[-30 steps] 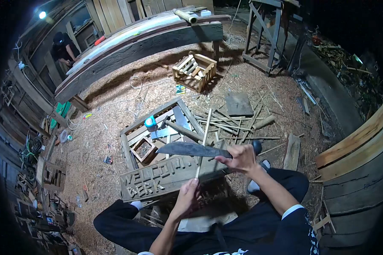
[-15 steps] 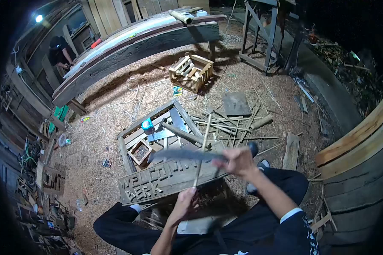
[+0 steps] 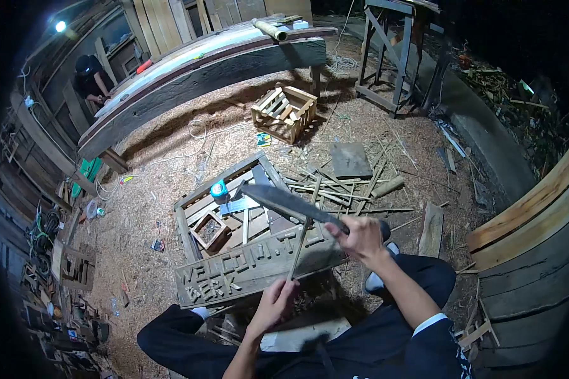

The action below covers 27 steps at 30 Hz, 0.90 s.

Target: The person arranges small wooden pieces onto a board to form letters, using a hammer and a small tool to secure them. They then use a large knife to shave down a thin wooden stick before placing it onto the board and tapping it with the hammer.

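My right hand (image 3: 361,240) is closed on the handle of a machete (image 3: 283,202), whose wide dark blade points up and to the left. My left hand (image 3: 275,303) grips the lower end of a thin bamboo strip (image 3: 299,249), which stands tilted upward. The blade crosses over the strip's upper part in this view. Beneath both hands lies a long wooden board (image 3: 267,266) bearing raised letters made from short stick pieces. Just beyond it, the machete overlaps a slatted wooden frame (image 3: 184,227).
On the frame sit a blue tape measure (image 3: 219,189) and a small wooden box (image 3: 209,232). Bamboo strips (image 3: 335,186) are scattered to its right. Farther off stand a slatted crate (image 3: 286,112) and a long workbench (image 3: 215,71), with another person (image 3: 91,79) at its left end.
The machete blade has swung from nearly level to pointing up and left, higher over the frame. The bamboo strip stays in my left hand, its upper end now lower.
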Motion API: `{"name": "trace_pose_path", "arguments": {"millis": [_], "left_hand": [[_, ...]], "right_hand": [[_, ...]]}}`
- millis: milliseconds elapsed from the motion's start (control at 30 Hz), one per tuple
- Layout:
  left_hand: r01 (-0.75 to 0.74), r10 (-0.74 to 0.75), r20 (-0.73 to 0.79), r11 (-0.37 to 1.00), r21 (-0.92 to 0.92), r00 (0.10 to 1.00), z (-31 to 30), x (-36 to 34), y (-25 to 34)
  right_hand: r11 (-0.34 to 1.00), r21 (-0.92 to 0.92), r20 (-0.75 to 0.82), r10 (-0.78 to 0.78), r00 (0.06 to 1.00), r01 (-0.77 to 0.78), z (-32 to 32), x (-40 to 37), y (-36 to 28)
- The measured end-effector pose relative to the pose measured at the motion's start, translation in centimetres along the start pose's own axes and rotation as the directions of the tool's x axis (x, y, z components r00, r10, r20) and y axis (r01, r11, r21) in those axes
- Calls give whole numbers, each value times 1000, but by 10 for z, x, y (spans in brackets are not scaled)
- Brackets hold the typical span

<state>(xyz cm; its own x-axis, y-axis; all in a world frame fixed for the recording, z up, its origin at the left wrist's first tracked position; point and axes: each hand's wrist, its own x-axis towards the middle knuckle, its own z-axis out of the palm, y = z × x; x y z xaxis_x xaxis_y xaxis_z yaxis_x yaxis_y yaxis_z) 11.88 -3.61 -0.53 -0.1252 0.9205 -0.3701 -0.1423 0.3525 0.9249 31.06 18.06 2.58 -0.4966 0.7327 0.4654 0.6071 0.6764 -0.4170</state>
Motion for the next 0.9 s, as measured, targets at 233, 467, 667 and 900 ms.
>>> {"name": "trace_pose_path", "arguments": {"millis": [233, 467, 667, 900], "left_hand": [[-350, 496, -131, 753, 557, 858, 24, 31, 7], [-270, 500, -192, 707, 653, 845, 36, 24, 23], [-278, 558, -208, 661, 697, 803, 28, 13, 16], [-330, 581, -184, 663, 672, 793, 26, 26, -10]], "right_hand": [[969, 5, 38, -245, 969, 245, 23, -24, -28], [996, -33, 20, -88, 996, 89, 22, -16, -17], [972, -117, 12, -204, 979, 204, 28, -18, 0], [962, 28, 85, -272, 959, 270, 28, -37, -29]]}}
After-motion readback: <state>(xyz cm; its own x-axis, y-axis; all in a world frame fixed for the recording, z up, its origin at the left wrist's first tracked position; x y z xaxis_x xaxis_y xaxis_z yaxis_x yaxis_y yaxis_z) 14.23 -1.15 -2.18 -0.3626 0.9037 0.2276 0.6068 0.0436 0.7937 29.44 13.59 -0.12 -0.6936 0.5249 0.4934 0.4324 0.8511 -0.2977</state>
